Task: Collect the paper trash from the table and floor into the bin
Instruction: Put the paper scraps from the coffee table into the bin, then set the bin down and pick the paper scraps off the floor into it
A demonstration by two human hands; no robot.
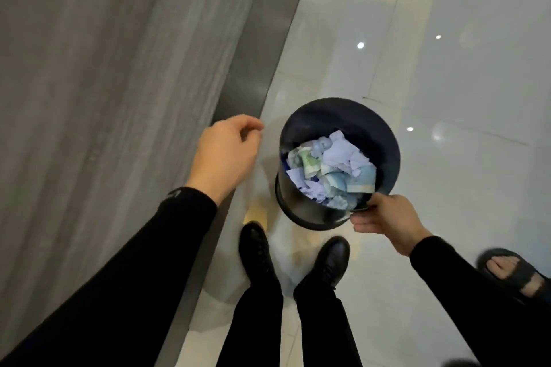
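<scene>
— Where is the paper point(337, 164)?
— Crumpled, white and blue-green, down in the black bin point(343, 119). Only the top layer shows; the rest is hidden.

— And the bin?
— Beside the table point(104, 68) edge, over the glossy floor point(447, 83), just ahead of two black shoes point(256, 247). It tilts toward the camera. I cannot tell whether its base touches the floor.

— The hands?
— The right hand point(384, 214) pinches the near rim, thumb on top, fingers outside below. The left hand point(226, 155) hangs at the table edge, fingers loosely curled, nothing visible in it; its fingertips are blurred.

— Bottom right?
— Another person's foot point(507, 271) in a sandal, cut off by the frame edge.
</scene>
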